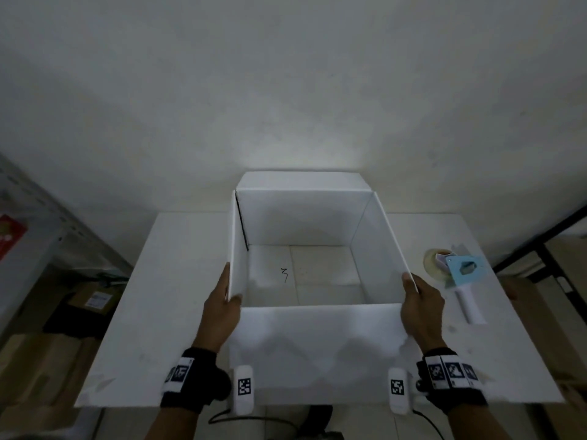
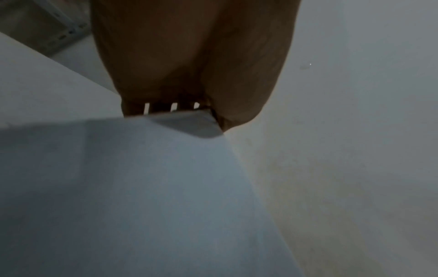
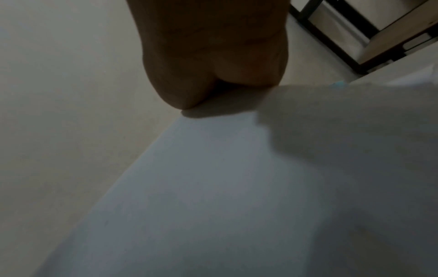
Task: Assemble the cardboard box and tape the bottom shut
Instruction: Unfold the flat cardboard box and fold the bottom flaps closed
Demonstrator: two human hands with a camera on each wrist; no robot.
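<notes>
A white cardboard box (image 1: 305, 223) stands opened up and square on the white table (image 1: 178, 281), its open side facing me. Inside, I see a flat white surface with a small black scribble. My left hand (image 1: 222, 300) grips the box's left wall near the front corner, thumb inside and fingers outside. My right hand (image 1: 419, 300) holds the right wall at the front right corner. The left wrist view shows the left hand (image 2: 189, 56) pinching a box (image 2: 142, 187) edge. The right wrist view shows the right hand (image 3: 213, 46) against the box (image 3: 213, 187). A blue tape dispenser (image 1: 460, 271) with a white handle lies right of the box.
The box's far side is close to the pale wall behind the table. A grey metal shelf (image 1: 47, 217) and brown cartons (image 1: 95, 300) stand on the floor to the left. A dark-framed rack (image 1: 540, 249) is on the right.
</notes>
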